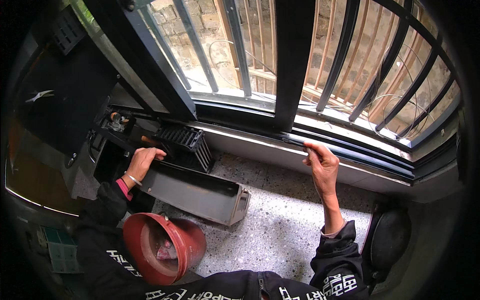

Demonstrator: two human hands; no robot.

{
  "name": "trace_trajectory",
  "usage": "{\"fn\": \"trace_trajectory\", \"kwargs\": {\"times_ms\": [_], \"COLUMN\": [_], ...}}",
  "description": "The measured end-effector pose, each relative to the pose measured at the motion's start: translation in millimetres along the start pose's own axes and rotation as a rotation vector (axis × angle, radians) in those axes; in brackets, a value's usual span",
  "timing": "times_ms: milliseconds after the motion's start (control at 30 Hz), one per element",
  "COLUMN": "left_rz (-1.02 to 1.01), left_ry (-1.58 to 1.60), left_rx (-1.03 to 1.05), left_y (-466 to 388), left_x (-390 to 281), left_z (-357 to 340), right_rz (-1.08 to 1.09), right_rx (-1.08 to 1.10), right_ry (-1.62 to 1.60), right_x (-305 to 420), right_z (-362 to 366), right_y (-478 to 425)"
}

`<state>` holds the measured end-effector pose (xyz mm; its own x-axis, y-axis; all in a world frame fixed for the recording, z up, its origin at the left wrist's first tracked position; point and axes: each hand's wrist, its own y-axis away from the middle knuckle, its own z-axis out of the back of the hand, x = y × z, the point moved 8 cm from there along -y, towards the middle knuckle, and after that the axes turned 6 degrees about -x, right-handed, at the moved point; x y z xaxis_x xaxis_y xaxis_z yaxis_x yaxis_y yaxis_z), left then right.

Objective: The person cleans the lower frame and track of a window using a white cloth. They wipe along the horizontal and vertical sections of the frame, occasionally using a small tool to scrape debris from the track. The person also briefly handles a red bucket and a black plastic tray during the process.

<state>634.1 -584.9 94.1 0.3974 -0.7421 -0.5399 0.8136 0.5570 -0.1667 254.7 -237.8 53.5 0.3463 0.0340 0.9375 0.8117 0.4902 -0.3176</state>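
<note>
My right hand [323,165] is at the window sill, thumb and fingers pinched on a slim dark tool [294,141]. The tool's far end lies along the black sliding-window track [360,159]; its exact kind is hard to tell. My left hand [144,162], with a pale bangle at the wrist, is over the rear edge of a long grey metal trough [195,193]. Its fingers are loosely bent, and no held object shows. Just beyond those fingers stands a black slatted utensil rack [183,140].
A red plastic bucket [193,240] with some refuse inside stands by my left side on the speckled terrazzo surface [270,232]. A dark round object [392,238] is at the right. Scissors [40,95] lie far left. Window bars [337,56] rise behind the sill.
</note>
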Motion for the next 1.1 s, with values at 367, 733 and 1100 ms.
{"fn": "trace_trajectory", "kwargs": {"times_ms": [367,733,1100], "left_rz": [-0.011,-0.035,-0.254], "left_ry": [-0.246,-0.096,-0.115], "left_rx": [-0.143,-0.179,0.094], "left_y": [6,-1,30], "left_x": [13,-2,-70], "left_z": [1,3,21], "right_rz": [0.337,0.442,0.5], "right_rx": [0.044,0.169,0.167], "right_ry": [0.416,0.799,0.834], "right_x": [-9,-6,11], "right_z": [-21,-13,-55], "right_y": [-24,-32,-29]}}
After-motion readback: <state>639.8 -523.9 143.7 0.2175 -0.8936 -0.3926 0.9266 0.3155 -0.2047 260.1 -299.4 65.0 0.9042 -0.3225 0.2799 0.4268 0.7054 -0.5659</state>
